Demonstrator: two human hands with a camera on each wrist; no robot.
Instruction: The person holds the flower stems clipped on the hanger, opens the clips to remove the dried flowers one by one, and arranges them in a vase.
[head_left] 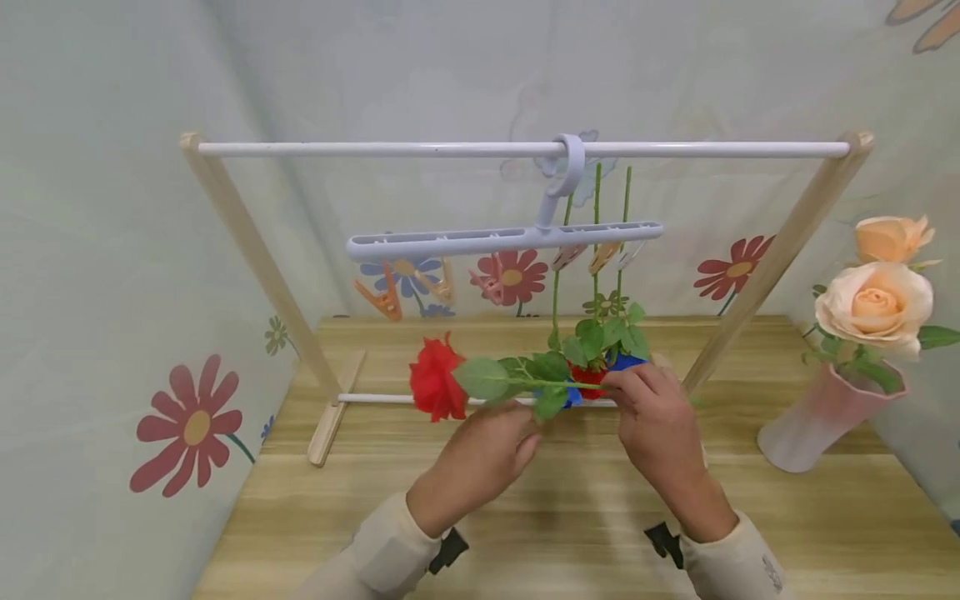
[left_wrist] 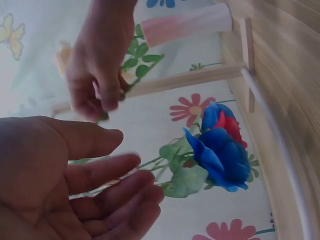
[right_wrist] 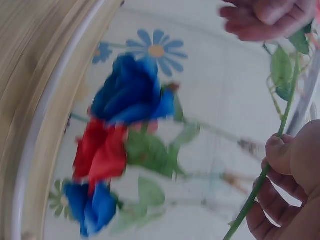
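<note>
My right hand pinches the green stem of a red rose between thumb and fingers. The rose lies sideways, its bloom pointing left. Beneath its leaves is my left hand; the left wrist view shows its fingers loosely bent with nothing held. Behind the hands, a blue rose, a red rose and another blue rose hang head down. Their stems are clipped by a pink clothespin, an orange clothespin and a white clothespin under a pale hanger.
The hanger hooks over the white top bar of a wooden rack. From its left half dangle an orange clothespin, a yellow clothespin and a pink clothespin. A pink-white vase with peach roses stands right.
</note>
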